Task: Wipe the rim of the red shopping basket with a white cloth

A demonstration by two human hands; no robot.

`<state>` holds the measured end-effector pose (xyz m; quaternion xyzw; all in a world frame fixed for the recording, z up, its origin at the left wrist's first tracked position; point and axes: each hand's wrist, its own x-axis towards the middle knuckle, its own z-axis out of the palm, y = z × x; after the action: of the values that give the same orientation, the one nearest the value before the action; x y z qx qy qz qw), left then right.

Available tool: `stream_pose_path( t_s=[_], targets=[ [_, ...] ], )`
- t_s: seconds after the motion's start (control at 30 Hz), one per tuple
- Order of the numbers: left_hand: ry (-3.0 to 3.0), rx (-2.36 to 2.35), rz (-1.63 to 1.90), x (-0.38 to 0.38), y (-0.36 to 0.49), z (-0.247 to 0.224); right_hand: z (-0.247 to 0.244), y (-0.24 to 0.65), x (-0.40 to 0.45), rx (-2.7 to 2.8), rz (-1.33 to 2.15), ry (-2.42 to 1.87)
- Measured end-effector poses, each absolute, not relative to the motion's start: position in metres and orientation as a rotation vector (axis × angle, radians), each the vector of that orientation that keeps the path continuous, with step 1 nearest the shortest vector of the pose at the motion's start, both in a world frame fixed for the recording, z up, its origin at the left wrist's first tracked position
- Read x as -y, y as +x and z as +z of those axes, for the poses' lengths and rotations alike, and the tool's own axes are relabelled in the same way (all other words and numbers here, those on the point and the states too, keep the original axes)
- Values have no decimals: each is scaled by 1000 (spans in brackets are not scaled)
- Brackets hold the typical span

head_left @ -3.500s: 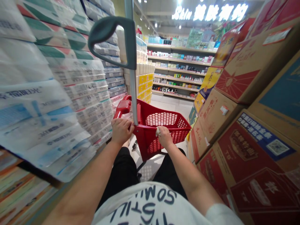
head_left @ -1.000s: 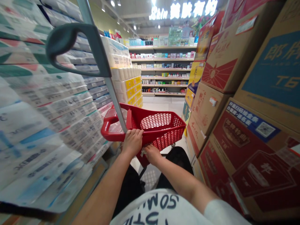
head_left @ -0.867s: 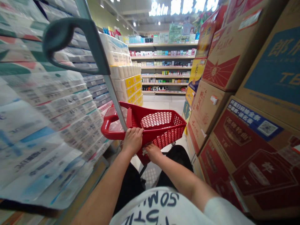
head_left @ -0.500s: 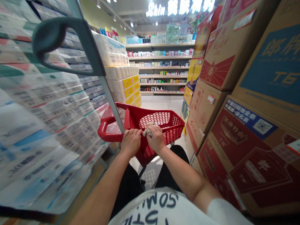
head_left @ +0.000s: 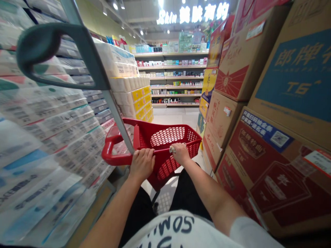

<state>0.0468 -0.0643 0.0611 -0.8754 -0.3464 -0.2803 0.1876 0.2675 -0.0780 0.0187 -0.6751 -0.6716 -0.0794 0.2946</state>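
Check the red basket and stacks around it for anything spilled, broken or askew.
Nothing stands out: the red basket shows no visible break, no spill shows, and the packs at left and cartons at right stand stacked. The right hand holds a cloth.

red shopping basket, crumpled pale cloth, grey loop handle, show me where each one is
red shopping basket point(head_left: 160, 159): head view, solid near wall just below the rim
crumpled pale cloth point(head_left: 172, 149): head view, bit sticking out of the right hand point(head_left: 180, 152)
grey loop handle point(head_left: 90, 57): head view, thick slanting bar
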Motion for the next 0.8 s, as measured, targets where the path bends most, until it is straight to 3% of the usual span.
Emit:
stream_pose_path(
  t_s=[0.8],
  targets=[
    [-2342, 1182, -828, 9, 46, 65, 9, 246, 72, 1811, -148, -1756]
  ],
)
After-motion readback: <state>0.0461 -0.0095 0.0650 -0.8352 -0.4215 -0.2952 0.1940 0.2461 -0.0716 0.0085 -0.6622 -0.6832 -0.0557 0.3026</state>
